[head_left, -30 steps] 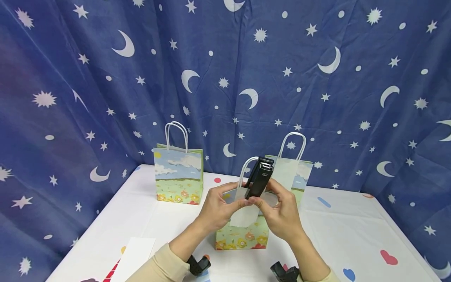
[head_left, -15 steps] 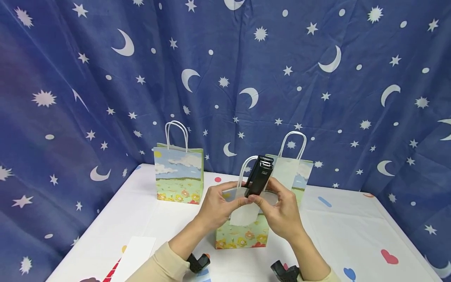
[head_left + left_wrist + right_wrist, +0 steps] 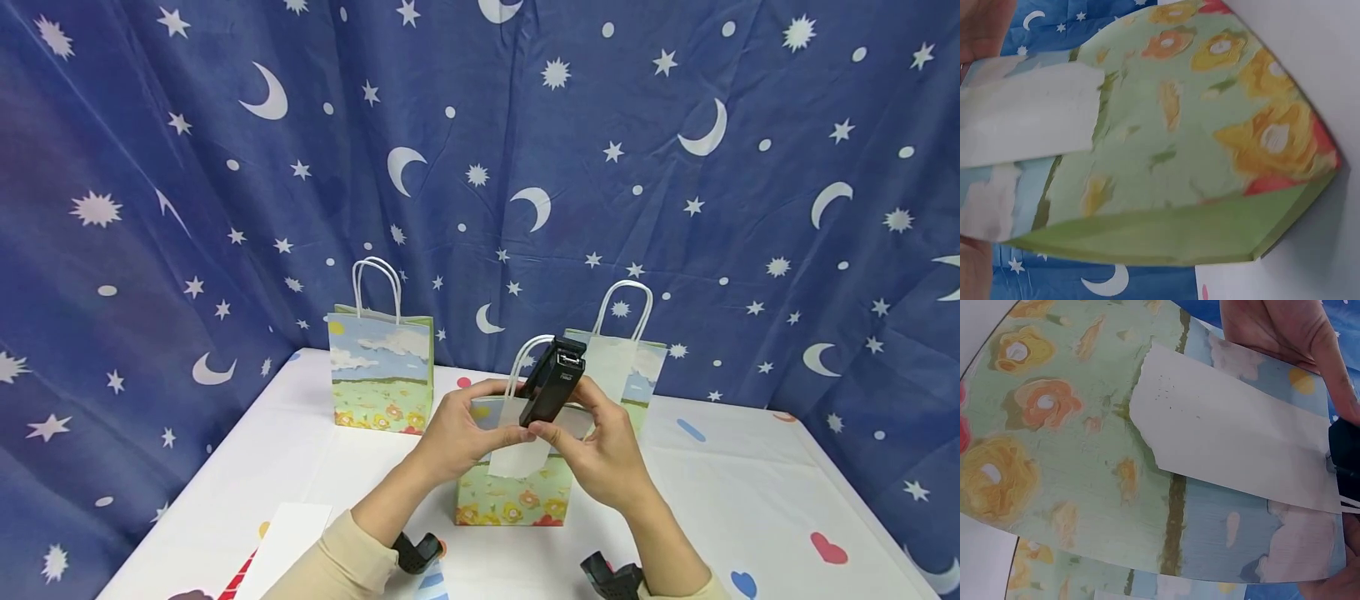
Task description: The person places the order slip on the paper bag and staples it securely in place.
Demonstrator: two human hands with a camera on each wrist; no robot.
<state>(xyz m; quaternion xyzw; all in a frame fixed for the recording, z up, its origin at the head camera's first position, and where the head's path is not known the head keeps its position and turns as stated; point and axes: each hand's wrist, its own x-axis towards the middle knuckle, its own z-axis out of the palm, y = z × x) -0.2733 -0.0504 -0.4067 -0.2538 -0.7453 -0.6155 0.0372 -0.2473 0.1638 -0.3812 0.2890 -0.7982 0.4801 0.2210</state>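
A small paper bag (image 3: 513, 500) printed with flowers and sky stands in front of me, its white handle (image 3: 522, 358) upright. A torn-edged white paper slip (image 3: 517, 460) hangs over its front from the top edge. Both hands grip a black stapler (image 3: 555, 383), tilted up at the bag's top edge. The left hand (image 3: 457, 425) and right hand (image 3: 603, 450) have their thumbs meeting at its lower end; the other fingers reach behind, partly hidden. In the right wrist view, the stapler's dark end (image 3: 1344, 456) meets the slip (image 3: 1229, 425).
A matching bag (image 3: 381, 375) stands at the back left. Another bag (image 3: 648, 367), with a white slip (image 3: 609, 358) on its front, stands behind my right hand. White paper (image 3: 288, 542) lies at the front left. A blue star-and-moon curtain (image 3: 480, 167) hangs behind the table.
The stapler tips slightly, its upper end shifting a little right and down. The bag's base shifts slightly up and left in view. Both hands keep their grip.
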